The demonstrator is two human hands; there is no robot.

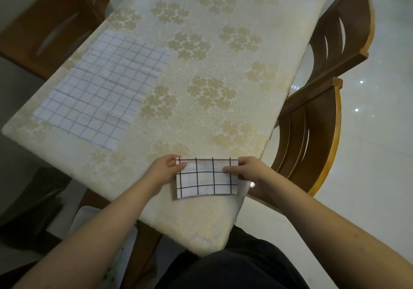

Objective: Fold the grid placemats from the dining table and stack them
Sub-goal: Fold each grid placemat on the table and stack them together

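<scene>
Nearest, at the near right edge of the table [223, 69], a small folded placemat [206, 178] with black grid lines is pinched at its two short ends: its left end by the left hand [164, 172], its right end by the right hand [247, 169], thumbs laid on top. Its folding appears nearly finished. Farther off, toward the far left edge, larger blue-lined placemats [100, 87] are spread flat and overlapping, seemingly not yet folded. No finished stack is seen, so most of the task is judged still ahead. Wooden chairs [312, 136] are set beside the table.

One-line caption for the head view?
Both hands pinch a folded black-grid placemat; blue-grid placemats lie unfolded.
</scene>
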